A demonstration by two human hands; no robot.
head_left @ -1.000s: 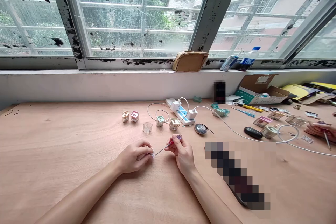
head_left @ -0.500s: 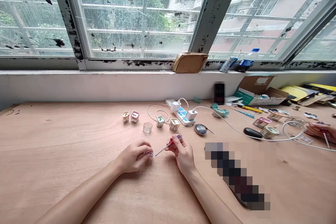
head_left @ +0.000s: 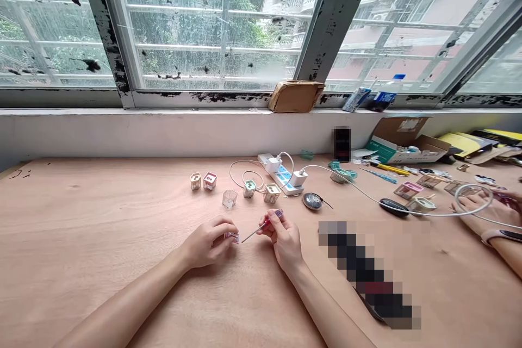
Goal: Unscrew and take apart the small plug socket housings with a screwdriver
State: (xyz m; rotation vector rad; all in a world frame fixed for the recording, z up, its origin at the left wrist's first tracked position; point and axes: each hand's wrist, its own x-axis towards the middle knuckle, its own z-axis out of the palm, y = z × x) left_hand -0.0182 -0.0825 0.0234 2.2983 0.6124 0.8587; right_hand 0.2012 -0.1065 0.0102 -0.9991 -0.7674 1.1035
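Low over the wooden table, my left hand (head_left: pixel 210 243) is closed on a small pale piece with purplish marks (head_left: pixel 232 236), mostly hidden by the fingers; I cannot make out its kind. My right hand (head_left: pixel 283 236) pinches a screwdriver (head_left: pixel 261 228) by its red handle, its thin metal shaft slanting down and left. The tip ends just right of the pale piece, apart from it. Beyond my hands stand a clear, open six-sided cup (head_left: pixel 229 198) and small coloured-top boxes: a green one (head_left: pixel 249 189), a cream one (head_left: pixel 271 193), a pink one (head_left: pixel 210 181) and a tan one (head_left: pixel 196 181).
A power strip (head_left: pixel 281 175) with white plugs and cables lies behind. To the right are a round dark tin (head_left: pixel 312 201), a black mouse (head_left: pixel 393 207), a blurred-out dark object (head_left: pixel 369 277) and a cardboard box (head_left: pixel 408 144). Another person's hand (head_left: pixel 483 215) works at the right edge.
My hands have barely moved; slightly more of the pale piece shows. At the right, the other person's hands and a banded wrist have come further into view, and the cable loop there has shifted right.
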